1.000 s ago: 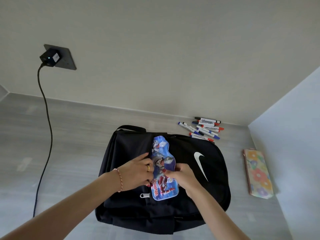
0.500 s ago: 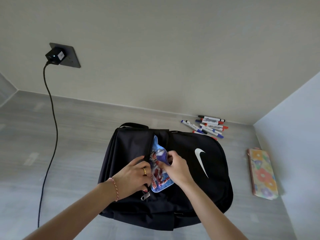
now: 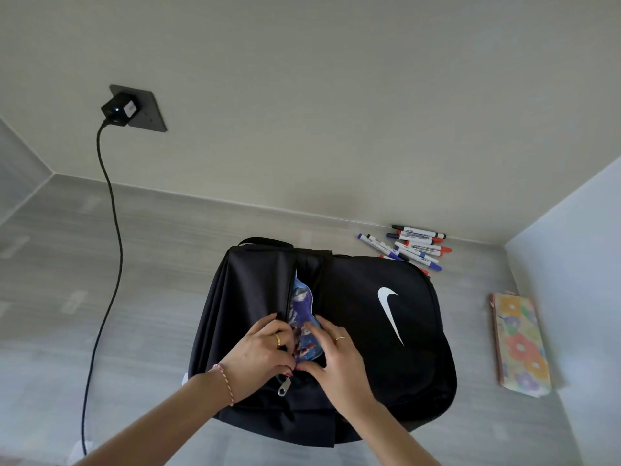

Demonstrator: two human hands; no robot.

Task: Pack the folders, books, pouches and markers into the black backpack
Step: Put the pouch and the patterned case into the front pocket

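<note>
Backpack: one black backpack point(image 3: 386, 331) lies flat on the grey surface point(image 3: 151, 264), at 6 o'clock of the view; its near edge is partly covered by the forearms.
Charger: one black plug point(image 3: 117, 109) sits in a dark wall plate point(image 3: 148, 112) at 10 o'clock; its one cable point(image 3: 111, 230) runs down to the surface and is cut off by the lower frame edge.
Left hand: one left hand point(image 3: 260, 358), ring and thread bracelet showing, fingers curled round the left lip of the zip opening, thumb by the pouch's near end; fingertips go under the fabric and cannot be seen.
Zip pull: one metal pull point(image 3: 284, 387) hangs just below the left hand.
Pouch: one blue printed pouch point(image 3: 304, 307) stands in the open slit at the bag's middle, its left half hidden inside; the print is too creased to read.
Right hand: one right hand point(image 3: 336, 358), ring showing, fingers fairly straight and laid on the pouch's right edge and the bag fabric, thumb meeting the left thumb at the near end.
Markers: about eight markers point(image 3: 413, 245) in a loose heap at 1 o'clock, touching the bag's far right corner; exact count unclear where they overlap.
Floral pouch: one flowered pouch point(image 3: 519, 344) lies at 3 o'clock, well apart from the bag, beside the pale side wall.
</note>
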